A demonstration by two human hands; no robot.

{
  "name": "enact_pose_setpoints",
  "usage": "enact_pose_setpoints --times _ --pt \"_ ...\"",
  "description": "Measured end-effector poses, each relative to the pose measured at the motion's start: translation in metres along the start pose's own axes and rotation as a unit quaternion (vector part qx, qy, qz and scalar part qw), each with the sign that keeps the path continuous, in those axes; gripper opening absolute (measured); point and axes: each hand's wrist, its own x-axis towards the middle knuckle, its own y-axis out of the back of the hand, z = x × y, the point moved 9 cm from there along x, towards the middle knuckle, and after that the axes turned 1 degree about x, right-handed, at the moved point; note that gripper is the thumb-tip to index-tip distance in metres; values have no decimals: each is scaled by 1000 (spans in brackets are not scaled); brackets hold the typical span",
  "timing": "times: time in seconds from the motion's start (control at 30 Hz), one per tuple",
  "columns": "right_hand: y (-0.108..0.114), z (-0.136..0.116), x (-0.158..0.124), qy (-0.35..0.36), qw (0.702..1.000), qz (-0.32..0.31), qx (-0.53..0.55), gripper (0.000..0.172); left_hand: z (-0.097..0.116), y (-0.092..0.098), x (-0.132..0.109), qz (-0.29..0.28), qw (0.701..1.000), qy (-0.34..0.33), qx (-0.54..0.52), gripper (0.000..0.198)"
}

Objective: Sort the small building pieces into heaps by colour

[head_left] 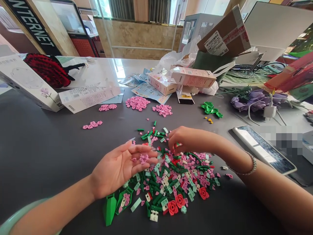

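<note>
- Over the heap of loose plastic building bricks (171,182) on the dark grey desk (49,156), the left hand (119,171) lies palm up and open, fingers loosely spread, with a few pink pieces (143,159) resting on it.
- Just beside it, the right hand (182,140) curls downward at the far edge of the heap, its fingertips (174,147) pinched on a small piece (too small to make out), with a beaded bracelet (247,164) on the wrist.
- Nearer the person than the hands, the heap holds red rose bricks (173,207) and a green leaf piece (109,209).
- Beyond the hands lie separate pink heaps (137,103), a green leaf cluster (211,109) and a few yellow pieces (209,120).
- Farther past them, pink-and-white boxes (161,83) sit among instruction leaflets (149,91).
- Right of the right hand lies a white-framed tablet (264,150), partly blurred, near purple artificial flowers (256,99).
</note>
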Motion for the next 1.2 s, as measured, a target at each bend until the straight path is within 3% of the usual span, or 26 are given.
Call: enact_pose_setpoints --times 0.23,0.4,0.53,0.87,1.2 --pt "4 5 -2 21 999 24 16 13 0 -2 0 -27 999 -15 15 15" --pt "15 7 -5 52 994 81 55 11 -3 2 1 -22 1000 3 2 16" --pt "21 10 -6 29 991 118 62 13 -4 3 0 -22 1000 4 3 15" --pt "2 -2 -2 13 997 64 27 17 -8 2 0 -35 999 27 2 16" --pt "-9 -3 1 -58 990 24 -127 8 -5 1 0 -51 998 5 28 19"
